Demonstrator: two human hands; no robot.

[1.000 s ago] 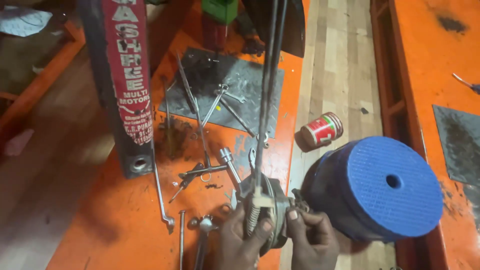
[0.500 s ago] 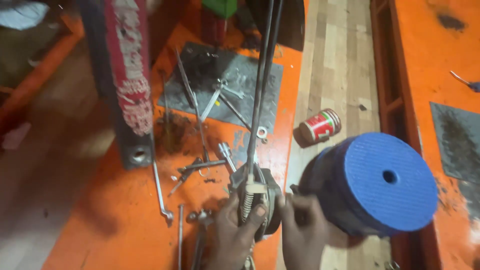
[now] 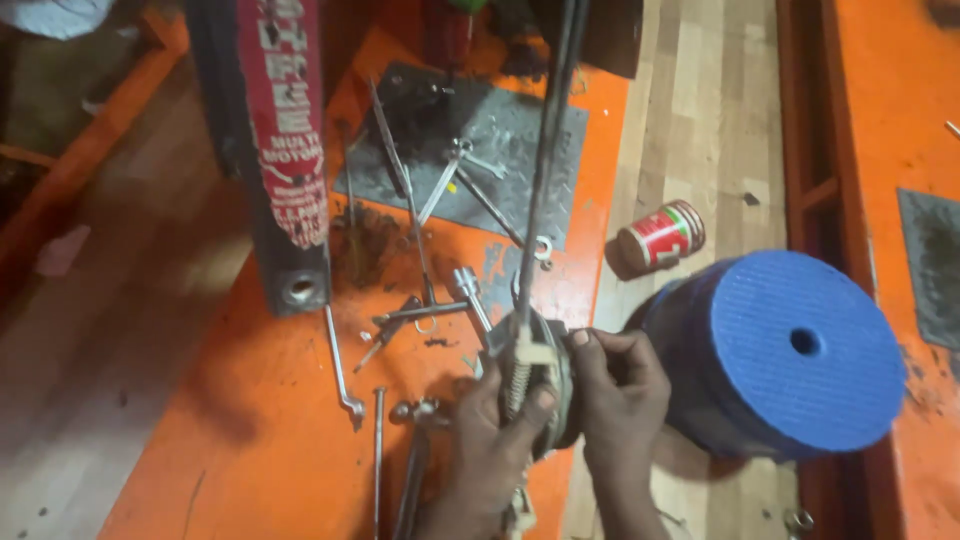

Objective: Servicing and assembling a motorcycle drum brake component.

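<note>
Gripping a round metal assembly point(image 3: 535, 375) with a coil spring, just left of the blue stool point(image 3: 790, 355), the left hand point(image 3: 490, 440) clasps it from below. Right hand point(image 3: 615, 385) pinches its rim; seating the spring looks under way, needing steady counter-pressure.
</note>
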